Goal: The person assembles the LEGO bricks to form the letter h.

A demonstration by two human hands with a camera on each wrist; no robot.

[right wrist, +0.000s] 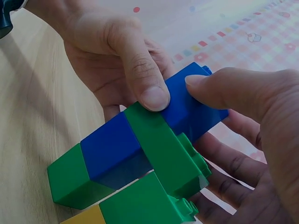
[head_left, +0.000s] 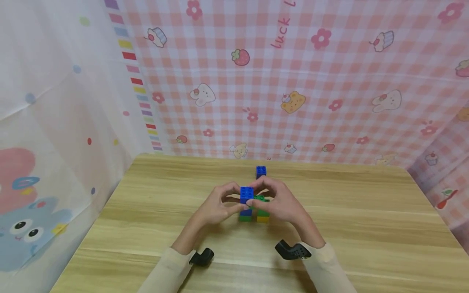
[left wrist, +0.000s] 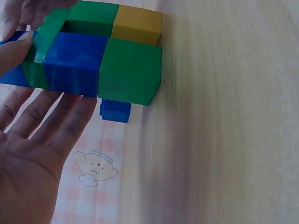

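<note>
A stack of toy building bricks stands on the table between both hands. Its near column has a green brick [left wrist: 130,70] at the bottom, a blue brick [left wrist: 74,63] above, then a longer green brick [right wrist: 163,149] lying crosswise. Topmost sits a blue brick [head_left: 247,194], which my right hand [head_left: 280,201] pinches between thumb and fingers. My left hand [head_left: 216,205] grips the stack just below, its thumb across the seam under the top brick. Beside this column, a second green brick [right wrist: 138,198] rests on a yellow brick [left wrist: 138,24]; whether the crosswise brick joins it, I cannot tell.
A separate blue brick [head_left: 261,171] stands on the wooden table [head_left: 165,195] beyond the hands. Behind the table hangs a pink checked cloth [head_left: 220,122], and a white printed cloth [head_left: 73,122] hangs on the left. Black wrist devices [head_left: 293,250] sit at both sleeves.
</note>
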